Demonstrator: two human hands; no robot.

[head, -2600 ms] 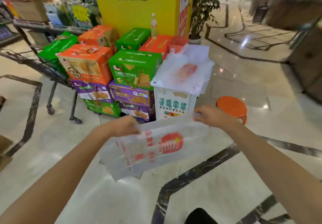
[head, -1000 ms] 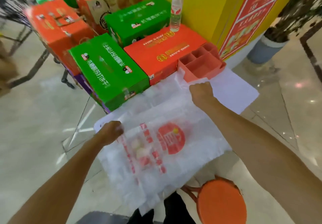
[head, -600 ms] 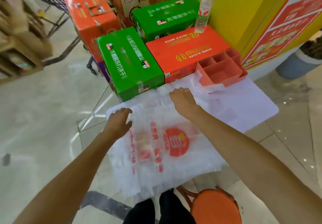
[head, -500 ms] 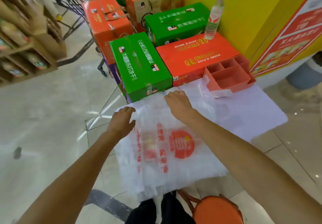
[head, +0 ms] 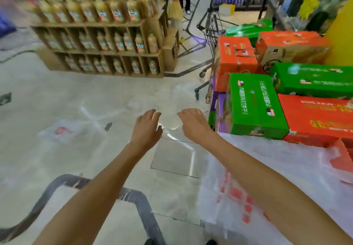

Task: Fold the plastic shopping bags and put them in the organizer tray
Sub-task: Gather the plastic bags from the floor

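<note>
On the white surface at lower right lies our plastic bag (head: 229, 197), red print up, the orange organizer tray (head: 342, 155) at its far edge. Our left hand (head: 146, 128) and right hand (head: 193, 124) hover over the floor (head: 57, 96), fingers loose, holding nothing.

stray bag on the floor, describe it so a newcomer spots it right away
Start at the big cardboard drink display, then drop to the pale floor in front of it. The plastic bag lies flat there alone, left of both hands, translucent white with a red mark, unlike the bags piled at right.
</note>
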